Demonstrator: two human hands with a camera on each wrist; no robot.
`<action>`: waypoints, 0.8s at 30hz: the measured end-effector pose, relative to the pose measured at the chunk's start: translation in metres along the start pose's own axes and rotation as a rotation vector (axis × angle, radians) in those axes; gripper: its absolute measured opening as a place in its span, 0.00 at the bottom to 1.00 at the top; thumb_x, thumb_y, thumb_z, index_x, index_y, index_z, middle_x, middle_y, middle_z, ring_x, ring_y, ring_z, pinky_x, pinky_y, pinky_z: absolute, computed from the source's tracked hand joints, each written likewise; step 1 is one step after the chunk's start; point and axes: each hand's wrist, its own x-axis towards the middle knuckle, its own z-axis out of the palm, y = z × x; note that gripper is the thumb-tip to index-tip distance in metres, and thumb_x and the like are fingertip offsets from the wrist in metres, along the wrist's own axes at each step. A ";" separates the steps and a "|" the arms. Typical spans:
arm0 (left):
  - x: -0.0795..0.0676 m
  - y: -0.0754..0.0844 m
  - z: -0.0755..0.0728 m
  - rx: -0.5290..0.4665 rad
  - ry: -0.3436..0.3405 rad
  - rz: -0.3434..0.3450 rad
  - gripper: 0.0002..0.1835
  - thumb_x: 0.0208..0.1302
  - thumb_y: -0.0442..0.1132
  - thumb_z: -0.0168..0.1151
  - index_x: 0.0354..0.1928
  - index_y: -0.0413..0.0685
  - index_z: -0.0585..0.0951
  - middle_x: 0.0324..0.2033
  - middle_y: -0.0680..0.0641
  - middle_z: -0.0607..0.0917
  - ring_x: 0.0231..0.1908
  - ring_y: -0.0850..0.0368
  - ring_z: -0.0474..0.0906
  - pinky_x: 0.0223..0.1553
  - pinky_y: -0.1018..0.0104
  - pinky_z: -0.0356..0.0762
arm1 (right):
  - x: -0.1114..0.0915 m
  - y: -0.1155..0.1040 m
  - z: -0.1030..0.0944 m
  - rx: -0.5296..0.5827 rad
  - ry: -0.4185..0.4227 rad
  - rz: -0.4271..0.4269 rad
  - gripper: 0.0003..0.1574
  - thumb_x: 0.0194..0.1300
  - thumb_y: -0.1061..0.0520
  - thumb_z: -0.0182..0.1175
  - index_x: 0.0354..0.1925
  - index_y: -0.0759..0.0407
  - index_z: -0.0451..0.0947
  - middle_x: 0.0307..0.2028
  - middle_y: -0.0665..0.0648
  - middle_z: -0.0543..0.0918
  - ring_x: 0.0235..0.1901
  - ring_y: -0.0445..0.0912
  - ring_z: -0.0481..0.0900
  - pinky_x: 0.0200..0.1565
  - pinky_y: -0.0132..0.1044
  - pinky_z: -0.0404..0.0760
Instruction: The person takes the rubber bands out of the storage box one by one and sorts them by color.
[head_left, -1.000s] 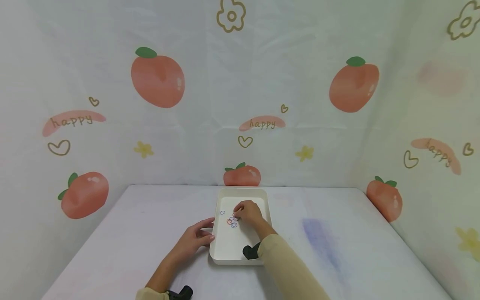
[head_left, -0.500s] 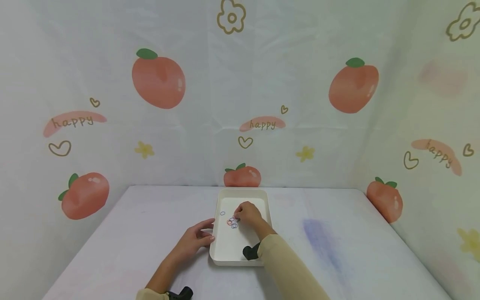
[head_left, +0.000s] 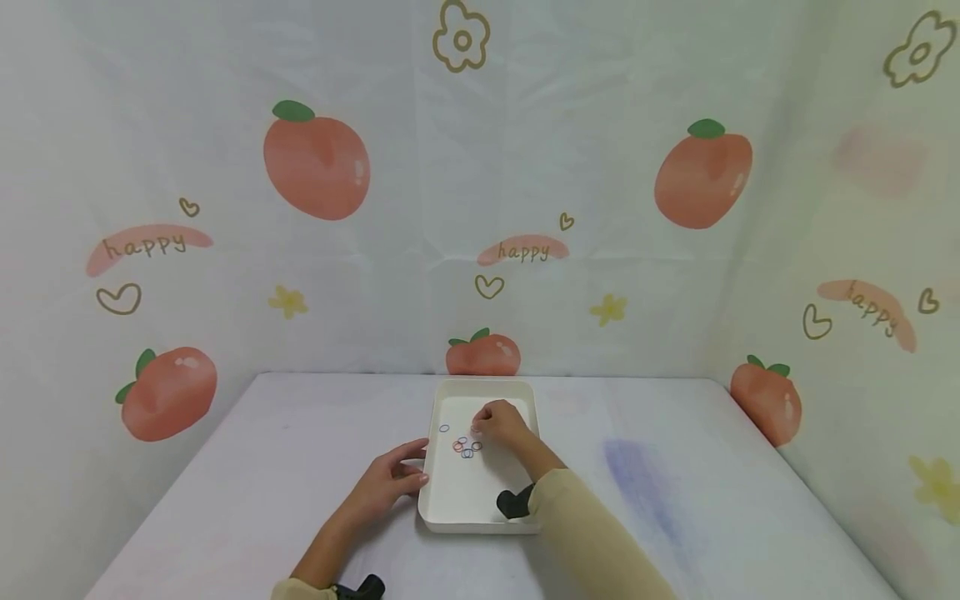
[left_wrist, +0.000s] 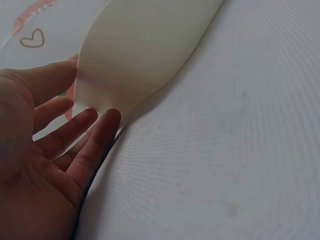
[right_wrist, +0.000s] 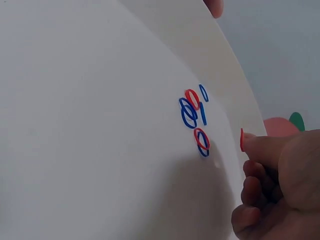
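Over the white tray (head_left: 480,504), right hand (head_left: 502,423): reaches in from the near right, knuckles up, fingertips together in a pinch on a red ring (right_wrist: 242,141), the other fingers curled under.
Pinched ring: edge-on in the right wrist view; the fingertip behind it is hidden.
Loose rings (right_wrist: 189,115): five blue, two red, on the tray floor just beside the hand, most overlapping, one blue apart near the left wall; tiny from the head.
Left hand (head_left: 384,482): fingers apart and lightly bent, tips touching the tray's left outer wall.
Sleeves (head_left: 592,533): beige, cut off at the bottom edge.
Black wrist device (head_left: 516,502): partly covered by the right cuff.
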 end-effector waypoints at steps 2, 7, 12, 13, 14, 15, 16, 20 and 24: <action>0.000 -0.001 0.000 0.002 0.002 0.001 0.32 0.62 0.35 0.65 0.68 0.36 0.67 0.57 0.33 0.75 0.45 0.47 0.80 0.40 0.63 0.82 | -0.001 0.000 -0.006 -0.002 -0.001 -0.026 0.05 0.60 0.63 0.66 0.27 0.61 0.81 0.24 0.51 0.78 0.27 0.45 0.74 0.31 0.35 0.75; 0.000 -0.003 0.000 0.004 0.004 0.004 0.32 0.62 0.34 0.65 0.67 0.36 0.67 0.57 0.33 0.75 0.45 0.47 0.80 0.39 0.62 0.82 | -0.005 -0.002 -0.018 0.000 0.000 -0.037 0.03 0.61 0.64 0.65 0.30 0.63 0.82 0.26 0.52 0.79 0.28 0.44 0.74 0.31 0.34 0.75; 0.000 -0.004 -0.001 0.001 -0.005 0.019 0.32 0.63 0.34 0.65 0.68 0.35 0.67 0.56 0.33 0.75 0.46 0.47 0.81 0.40 0.63 0.82 | -0.010 -0.004 -0.029 -0.042 -0.001 -0.069 0.03 0.62 0.64 0.65 0.31 0.63 0.81 0.26 0.51 0.78 0.28 0.43 0.72 0.30 0.33 0.74; 0.000 -0.004 -0.001 0.003 -0.008 0.023 0.32 0.62 0.34 0.65 0.68 0.35 0.67 0.56 0.33 0.75 0.46 0.47 0.81 0.40 0.63 0.82 | -0.011 -0.004 -0.032 -0.053 -0.001 -0.077 0.03 0.62 0.64 0.65 0.31 0.62 0.81 0.26 0.51 0.78 0.28 0.43 0.72 0.30 0.32 0.74; -0.001 -0.004 -0.001 0.006 -0.010 0.027 0.32 0.62 0.34 0.65 0.68 0.34 0.67 0.56 0.33 0.75 0.46 0.47 0.81 0.40 0.63 0.82 | -0.012 -0.005 -0.035 -0.060 -0.001 -0.075 0.03 0.62 0.63 0.65 0.31 0.62 0.81 0.26 0.51 0.78 0.28 0.43 0.72 0.30 0.32 0.74; -0.001 -0.004 -0.001 0.007 -0.012 0.028 0.32 0.62 0.34 0.65 0.67 0.34 0.67 0.56 0.33 0.76 0.46 0.47 0.81 0.40 0.63 0.82 | -0.014 -0.004 -0.038 -0.069 0.000 -0.075 0.03 0.62 0.63 0.65 0.31 0.61 0.81 0.27 0.50 0.78 0.28 0.43 0.72 0.30 0.33 0.74; -0.001 -0.004 -0.001 0.011 -0.012 0.029 0.33 0.62 0.35 0.65 0.67 0.35 0.67 0.56 0.33 0.76 0.46 0.47 0.81 0.41 0.64 0.82 | -0.016 -0.004 -0.041 -0.075 0.002 -0.074 0.03 0.62 0.63 0.65 0.31 0.61 0.81 0.26 0.50 0.77 0.28 0.43 0.72 0.31 0.33 0.74; -0.001 -0.004 0.000 0.015 -0.006 0.029 0.32 0.62 0.34 0.66 0.67 0.35 0.68 0.56 0.33 0.76 0.45 0.47 0.81 0.40 0.64 0.82 | -0.022 -0.002 -0.053 -0.067 0.011 -0.079 0.03 0.63 0.63 0.64 0.31 0.60 0.80 0.27 0.51 0.77 0.29 0.44 0.72 0.32 0.35 0.75; -0.001 -0.003 0.000 0.009 -0.004 0.031 0.32 0.62 0.34 0.65 0.67 0.35 0.67 0.56 0.33 0.76 0.46 0.47 0.81 0.39 0.64 0.82 | -0.030 0.003 -0.064 -0.040 0.036 -0.088 0.03 0.62 0.64 0.64 0.31 0.60 0.80 0.27 0.51 0.77 0.30 0.44 0.73 0.33 0.36 0.76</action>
